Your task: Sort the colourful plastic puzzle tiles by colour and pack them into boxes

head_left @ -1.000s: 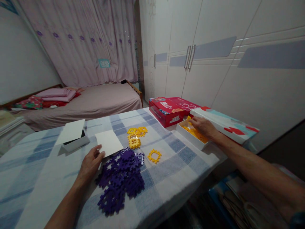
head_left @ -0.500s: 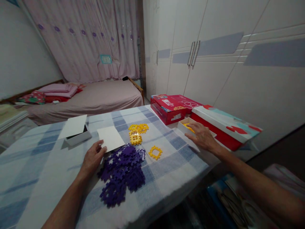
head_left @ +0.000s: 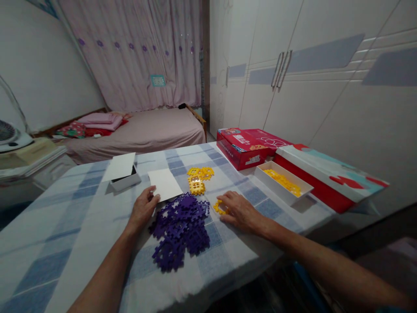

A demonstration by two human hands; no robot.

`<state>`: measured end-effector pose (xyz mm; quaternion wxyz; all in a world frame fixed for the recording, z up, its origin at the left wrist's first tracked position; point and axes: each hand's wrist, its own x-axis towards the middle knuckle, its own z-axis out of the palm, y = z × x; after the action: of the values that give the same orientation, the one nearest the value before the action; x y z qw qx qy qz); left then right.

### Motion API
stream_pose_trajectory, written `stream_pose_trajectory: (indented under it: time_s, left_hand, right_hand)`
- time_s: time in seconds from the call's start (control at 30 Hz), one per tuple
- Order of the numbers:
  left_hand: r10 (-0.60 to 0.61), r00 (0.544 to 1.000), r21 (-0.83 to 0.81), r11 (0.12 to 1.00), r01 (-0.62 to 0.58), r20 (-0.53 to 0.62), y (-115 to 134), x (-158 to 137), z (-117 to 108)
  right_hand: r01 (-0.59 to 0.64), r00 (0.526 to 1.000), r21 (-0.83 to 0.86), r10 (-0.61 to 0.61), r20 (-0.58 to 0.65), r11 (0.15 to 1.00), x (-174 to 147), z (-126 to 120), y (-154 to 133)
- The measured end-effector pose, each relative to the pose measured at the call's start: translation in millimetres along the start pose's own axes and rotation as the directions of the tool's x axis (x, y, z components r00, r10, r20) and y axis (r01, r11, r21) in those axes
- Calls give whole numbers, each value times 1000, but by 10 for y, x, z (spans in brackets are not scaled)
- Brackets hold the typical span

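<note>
My right hand (head_left: 239, 211) is at a yellow square-holed plastic building piece (head_left: 220, 207) on the cloth, its fingers closed over the piece's right side. My left hand (head_left: 145, 204) lies at the left edge of a white card-like panel (head_left: 165, 184), fingers curled against that edge; its underside is hidden. Between my hands spreads a heap of purple notched building pieces (head_left: 182, 226), partly against the panel. Beyond them several more yellow pieces (head_left: 196, 186) lie together. On the right, a long white box (head_left: 280, 190) holds many yellow pieces.
A second white box (head_left: 125, 181) with a panel leaning over it stands at the left. Behind the yellow-filled box are a red box (head_left: 243, 152) and a red box with a pale lid (head_left: 332, 174). The checked tablecloth (head_left: 87, 243) covers the table; its front edge drops off below.
My right hand has left the white box of yellow pieces and come left onto the single yellow piece. My left hand stays at the panel. The view has swung a little left.
</note>
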<state>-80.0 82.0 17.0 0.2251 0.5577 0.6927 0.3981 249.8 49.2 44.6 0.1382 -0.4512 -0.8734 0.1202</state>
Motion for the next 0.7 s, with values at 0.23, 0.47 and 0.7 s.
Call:
stream_pose_trajectory:
  time_s: [0.23,0.47,0.7]
  left_hand:
    - [17,1000,20,1000,-17,-10,-76,40,34]
    - [46,999,38,998,-45,-16,-67,40,34]
    - [57,998,52,997,-56,-14,-77,45,34]
  right_hand:
    - [-108,983,64,117,-144,992,68,16,102]
    - [-181,957,455,262,-123,872,560,-75,160]
    - [-332,936,292,352,-17,897,1188,175,-117]
